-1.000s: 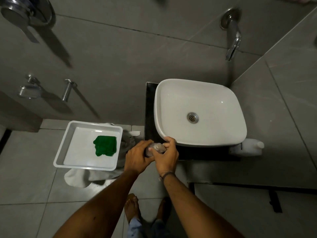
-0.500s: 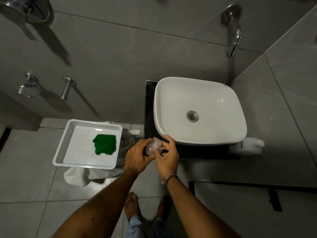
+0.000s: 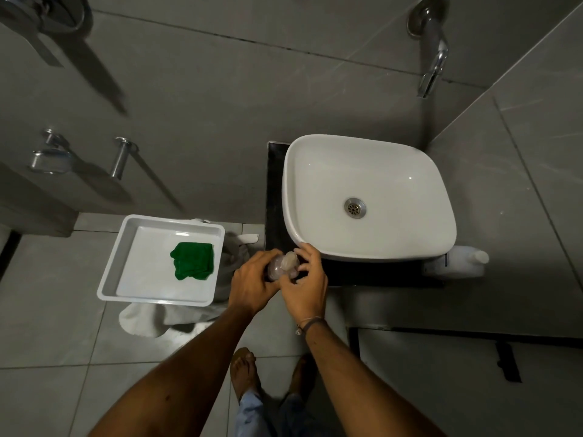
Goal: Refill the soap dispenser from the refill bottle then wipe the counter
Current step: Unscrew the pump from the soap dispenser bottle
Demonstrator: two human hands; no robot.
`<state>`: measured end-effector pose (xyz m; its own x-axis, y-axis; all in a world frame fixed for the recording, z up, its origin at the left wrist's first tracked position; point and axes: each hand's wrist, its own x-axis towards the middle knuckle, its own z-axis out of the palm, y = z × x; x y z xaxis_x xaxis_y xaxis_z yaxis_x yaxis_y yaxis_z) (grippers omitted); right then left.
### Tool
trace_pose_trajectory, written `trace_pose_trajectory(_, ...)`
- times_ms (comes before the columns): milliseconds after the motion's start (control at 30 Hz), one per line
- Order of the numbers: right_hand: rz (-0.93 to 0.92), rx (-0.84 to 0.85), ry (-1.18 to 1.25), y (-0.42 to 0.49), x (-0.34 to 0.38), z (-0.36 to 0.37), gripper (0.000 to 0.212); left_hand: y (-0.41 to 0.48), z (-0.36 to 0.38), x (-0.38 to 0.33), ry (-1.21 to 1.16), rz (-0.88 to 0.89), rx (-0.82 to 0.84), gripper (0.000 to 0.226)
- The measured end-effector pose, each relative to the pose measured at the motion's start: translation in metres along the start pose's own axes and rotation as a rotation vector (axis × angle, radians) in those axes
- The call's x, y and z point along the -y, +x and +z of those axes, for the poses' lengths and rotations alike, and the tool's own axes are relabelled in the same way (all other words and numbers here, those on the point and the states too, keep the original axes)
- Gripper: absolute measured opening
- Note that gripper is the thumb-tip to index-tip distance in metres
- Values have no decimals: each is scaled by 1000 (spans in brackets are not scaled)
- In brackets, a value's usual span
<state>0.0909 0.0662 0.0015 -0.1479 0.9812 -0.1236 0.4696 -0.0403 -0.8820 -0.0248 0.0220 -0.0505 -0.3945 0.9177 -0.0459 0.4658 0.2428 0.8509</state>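
A small clear soap dispenser point(image 3: 285, 264) with a pale pump top stands at the front left corner of the black counter point(image 3: 372, 272). My left hand point(image 3: 252, 282) wraps its body from the left. My right hand point(image 3: 307, 285) curls its fingers around the pump top from the right. A white refill bottle point(image 3: 460, 263) lies on its side at the counter's right end, partly hidden under the basin's rim. A folded green cloth point(image 3: 193, 260) rests in a white tray point(image 3: 126, 247) to the left.
A white basin point(image 3: 299, 190) fills most of the counter, with a wall tap point(image 3: 432, 67) above it. The tray sits on a white towel point(image 3: 148, 320) over something low. Chrome fittings point(image 3: 120, 157) stick out of the left wall. My bare feet point(image 3: 244, 370) stand on the floor tiles.
The dispenser's pump top has come into view between my fingers. My right hand has shifted its fingers around the top while the left keeps hold of the body.
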Motion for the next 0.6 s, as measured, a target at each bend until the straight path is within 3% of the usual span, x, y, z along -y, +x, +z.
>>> trace_pose_trajectory(67,44,-57,-6,1,6,5,68,0,0,0,-5,-1,1,67)
trace_pose_trajectory(200,82,-76,95,4,8,9,54,0,-1,-3,-16,-3,-13,72)
trace_pose_trajectory(300,79,3,197,-2,5,5,65,0,-1,-4,-11,-4,0,74)
trace_pose_trajectory(400,77,-47,184,-5,10,7,77,-1,0,-4,-6,-5,-8,63)
trace_pose_trajectory(500,116,-105,165,0,15,11,66,0,-1,-4,-7,-5,0,63)
trace_pose_trajectory(600,75,-41,189,-3,12,9,63,0,-1,-4,-16,-6,6,70)
